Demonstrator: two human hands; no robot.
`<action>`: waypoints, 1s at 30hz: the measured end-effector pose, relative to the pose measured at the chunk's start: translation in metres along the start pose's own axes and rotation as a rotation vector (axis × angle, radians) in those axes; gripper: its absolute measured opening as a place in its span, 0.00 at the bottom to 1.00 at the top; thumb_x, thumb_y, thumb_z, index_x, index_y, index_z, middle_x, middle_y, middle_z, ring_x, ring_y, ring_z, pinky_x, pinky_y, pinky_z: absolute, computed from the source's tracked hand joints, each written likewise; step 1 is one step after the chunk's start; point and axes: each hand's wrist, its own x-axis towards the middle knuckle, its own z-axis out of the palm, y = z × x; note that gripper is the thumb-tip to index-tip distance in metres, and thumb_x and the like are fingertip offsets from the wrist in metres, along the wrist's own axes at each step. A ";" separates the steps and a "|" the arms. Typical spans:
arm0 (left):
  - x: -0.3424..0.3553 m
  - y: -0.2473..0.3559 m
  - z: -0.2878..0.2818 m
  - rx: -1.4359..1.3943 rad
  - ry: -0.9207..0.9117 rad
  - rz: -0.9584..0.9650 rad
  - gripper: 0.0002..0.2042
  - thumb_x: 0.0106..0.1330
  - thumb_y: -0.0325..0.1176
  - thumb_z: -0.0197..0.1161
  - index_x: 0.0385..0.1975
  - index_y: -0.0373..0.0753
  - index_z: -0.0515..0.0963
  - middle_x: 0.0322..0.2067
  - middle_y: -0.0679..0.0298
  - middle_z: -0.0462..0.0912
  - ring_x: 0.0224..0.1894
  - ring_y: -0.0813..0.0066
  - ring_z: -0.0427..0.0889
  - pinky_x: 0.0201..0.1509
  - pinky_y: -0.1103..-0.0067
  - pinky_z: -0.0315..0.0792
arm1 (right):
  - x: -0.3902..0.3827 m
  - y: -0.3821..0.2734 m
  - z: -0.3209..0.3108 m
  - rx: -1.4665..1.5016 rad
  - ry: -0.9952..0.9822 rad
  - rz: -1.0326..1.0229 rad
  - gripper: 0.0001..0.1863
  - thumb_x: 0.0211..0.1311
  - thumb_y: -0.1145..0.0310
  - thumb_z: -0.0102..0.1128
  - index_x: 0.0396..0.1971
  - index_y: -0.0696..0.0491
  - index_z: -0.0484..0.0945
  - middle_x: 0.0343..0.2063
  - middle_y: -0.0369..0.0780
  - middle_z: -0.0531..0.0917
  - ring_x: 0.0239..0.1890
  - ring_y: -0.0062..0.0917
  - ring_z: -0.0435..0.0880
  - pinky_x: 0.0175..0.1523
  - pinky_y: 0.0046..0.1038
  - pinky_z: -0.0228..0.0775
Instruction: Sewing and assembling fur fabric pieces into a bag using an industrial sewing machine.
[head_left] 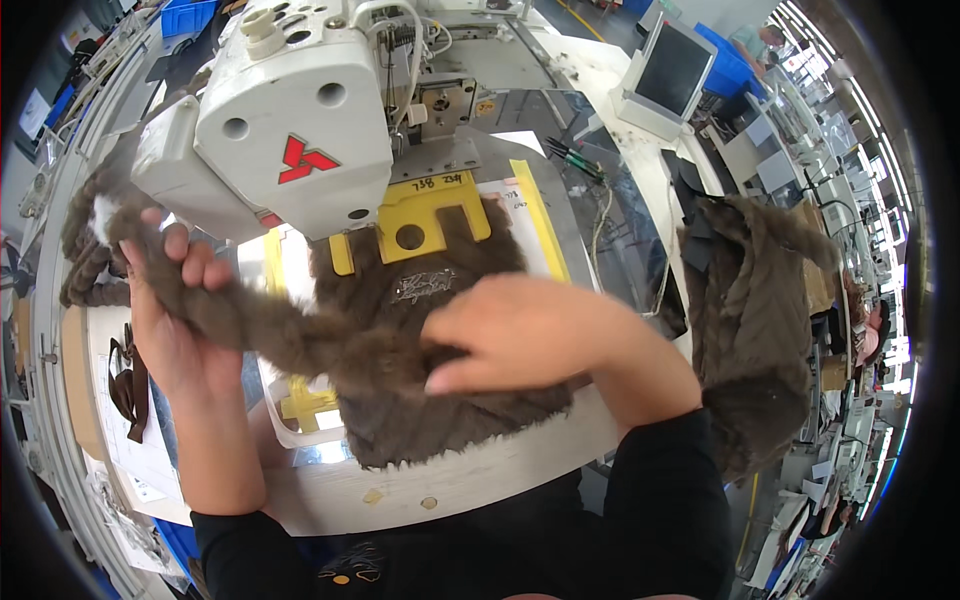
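Observation:
My left hand (185,320) is closed round a long, fluffy brown fur strip (255,320) at the left of the sewing machine head (300,110). The strip crosses in front of me to my right hand (525,335), which pinches its other end between thumb and fingers and is slightly blurred. Below the strip lies a flat brown fur panel (460,425) with light stitched lettering. A yellow template plate (410,238) with a round hole and open slots sits on the panel's far part, under the machine.
Another brown fur piece (750,330) hangs at the right. A small screen (672,70) stands at the far right, with green-handled tools (575,158) before it. More fur strips (95,230) hang at the left. Beyond the screen, another person (757,45) is at work.

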 end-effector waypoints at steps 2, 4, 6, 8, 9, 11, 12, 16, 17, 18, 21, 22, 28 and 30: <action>-0.005 -0.002 0.003 0.116 -0.004 -0.049 0.18 0.83 0.44 0.52 0.60 0.36 0.72 0.39 0.65 0.77 0.33 0.80 0.74 0.37 0.80 0.71 | 0.003 0.025 -0.025 0.062 0.117 0.245 0.23 0.69 0.52 0.63 0.48 0.59 0.82 0.39 0.50 0.87 0.45 0.46 0.87 0.51 0.42 0.78; -0.012 -0.011 0.022 0.429 0.059 -0.069 0.18 0.81 0.40 0.54 0.60 0.33 0.74 0.32 0.68 0.78 0.24 0.85 0.70 0.25 0.86 0.65 | -0.004 0.068 -0.042 -0.040 0.511 0.581 0.22 0.68 0.56 0.64 0.51 0.59 0.83 0.44 0.50 0.87 0.48 0.44 0.87 0.54 0.40 0.77; -0.023 -0.016 0.033 0.603 -0.057 -0.158 0.17 0.79 0.35 0.57 0.60 0.31 0.75 0.33 0.67 0.81 0.29 0.84 0.75 0.32 0.85 0.71 | -0.029 0.136 -0.041 -0.280 0.837 0.646 0.21 0.67 0.60 0.64 0.53 0.59 0.83 0.48 0.50 0.87 0.51 0.44 0.86 0.56 0.39 0.77; -0.031 -0.032 0.045 0.745 -0.196 -0.170 0.19 0.75 0.37 0.63 0.58 0.31 0.76 0.33 0.65 0.82 0.30 0.84 0.78 0.32 0.84 0.74 | -0.055 0.200 -0.032 -0.488 0.900 0.636 0.21 0.65 0.63 0.65 0.53 0.59 0.83 0.50 0.51 0.86 0.51 0.45 0.86 0.56 0.39 0.77; -0.034 -0.040 0.042 0.763 -0.253 -0.183 0.18 0.75 0.35 0.63 0.58 0.31 0.76 0.35 0.64 0.84 0.32 0.82 0.80 0.37 0.82 0.77 | -0.063 0.211 -0.034 -0.441 0.852 0.658 0.20 0.64 0.64 0.65 0.53 0.59 0.83 0.49 0.51 0.86 0.51 0.45 0.86 0.57 0.39 0.77; -0.038 -0.050 0.035 0.813 -0.347 -0.239 0.16 0.74 0.30 0.63 0.58 0.30 0.76 0.40 0.62 0.86 0.38 0.79 0.83 0.47 0.78 0.79 | -0.062 0.218 -0.036 -0.350 0.797 0.700 0.19 0.62 0.66 0.65 0.51 0.57 0.85 0.47 0.51 0.87 0.52 0.46 0.85 0.59 0.41 0.76; -0.038 -0.052 0.032 0.836 -0.388 -0.284 0.15 0.74 0.28 0.62 0.58 0.30 0.76 0.42 0.62 0.86 0.41 0.77 0.84 0.52 0.77 0.79 | -0.059 0.211 -0.040 -0.309 0.790 0.728 0.17 0.60 0.66 0.66 0.49 0.55 0.87 0.46 0.50 0.87 0.52 0.47 0.85 0.60 0.42 0.75; -0.040 -0.054 0.028 0.779 -0.440 -0.323 0.12 0.76 0.26 0.58 0.55 0.30 0.76 0.44 0.62 0.86 0.46 0.78 0.82 0.55 0.79 0.75 | -0.042 0.194 -0.038 -0.517 0.743 0.835 0.13 0.64 0.70 0.59 0.45 0.57 0.86 0.41 0.51 0.88 0.49 0.48 0.86 0.57 0.44 0.76; -0.039 -0.054 0.029 0.784 -0.442 -0.326 0.12 0.76 0.26 0.58 0.55 0.30 0.76 0.44 0.62 0.86 0.46 0.78 0.82 0.55 0.79 0.75 | -0.040 0.192 -0.041 -0.530 0.729 0.899 0.12 0.66 0.71 0.56 0.43 0.59 0.85 0.40 0.52 0.87 0.47 0.50 0.86 0.55 0.47 0.76; -0.039 -0.055 0.030 0.773 -0.415 -0.331 0.12 0.76 0.27 0.58 0.55 0.30 0.76 0.43 0.62 0.85 0.46 0.78 0.82 0.52 0.78 0.76 | -0.040 0.193 -0.040 -0.525 0.730 0.899 0.12 0.66 0.71 0.56 0.43 0.59 0.85 0.40 0.52 0.87 0.47 0.50 0.86 0.55 0.47 0.76; -0.039 -0.054 0.032 0.750 -0.363 -0.374 0.13 0.77 0.30 0.58 0.54 0.30 0.77 0.42 0.62 0.84 0.43 0.78 0.81 0.47 0.78 0.77 | -0.046 0.196 -0.038 -0.494 0.793 0.933 0.13 0.66 0.73 0.54 0.45 0.59 0.84 0.41 0.56 0.86 0.47 0.53 0.85 0.54 0.49 0.76; -0.039 -0.054 0.033 0.737 -0.332 -0.410 0.13 0.77 0.31 0.58 0.55 0.30 0.77 0.40 0.62 0.84 0.40 0.78 0.81 0.44 0.78 0.77 | -0.048 0.197 -0.038 -0.468 0.902 0.792 0.12 0.68 0.72 0.54 0.45 0.59 0.83 0.37 0.52 0.86 0.39 0.47 0.85 0.48 0.43 0.76; -0.042 -0.055 0.039 0.691 -0.256 -0.330 0.13 0.75 0.31 0.61 0.53 0.31 0.77 0.35 0.63 0.84 0.32 0.79 0.79 0.38 0.82 0.74 | -0.012 0.055 -0.040 0.532 0.662 0.317 0.12 0.75 0.65 0.56 0.48 0.57 0.81 0.31 0.28 0.79 0.29 0.09 0.73 0.37 0.16 0.67; -0.043 -0.057 0.042 0.679 -0.242 -0.320 0.13 0.75 0.32 0.62 0.53 0.31 0.78 0.35 0.63 0.84 0.33 0.79 0.79 0.39 0.82 0.74 | -0.007 0.026 -0.021 0.554 0.548 0.184 0.13 0.73 0.66 0.62 0.50 0.57 0.81 0.36 0.30 0.82 0.35 0.12 0.77 0.42 0.19 0.69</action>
